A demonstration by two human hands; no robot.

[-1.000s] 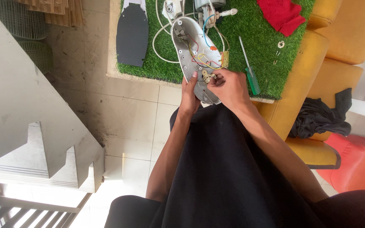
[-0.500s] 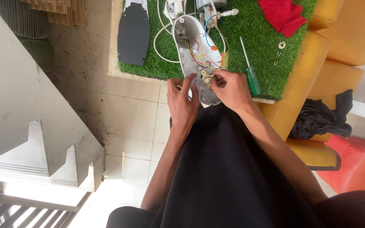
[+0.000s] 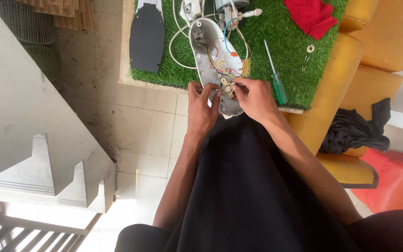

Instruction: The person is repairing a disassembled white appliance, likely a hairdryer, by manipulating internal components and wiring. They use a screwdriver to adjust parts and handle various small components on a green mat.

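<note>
A small brass part (image 3: 228,87) is pinched by the right hand (image 3: 253,99) inside the white shell (image 3: 213,58), at its near end; the left hand (image 3: 201,109) grips the shell's edge. The shell is best braced firmly — wires (image 3: 220,63) kept clear. Its long axis runs away from the person, the near end overhanging the turf (image 3: 262,56).

Pale beige tiled floor (image 3: 131,135), yellow cushioned seat (image 3: 374,42), grey stepped block (image 3: 38,135), perhaps concrete, sunlit patch at bottom
</note>
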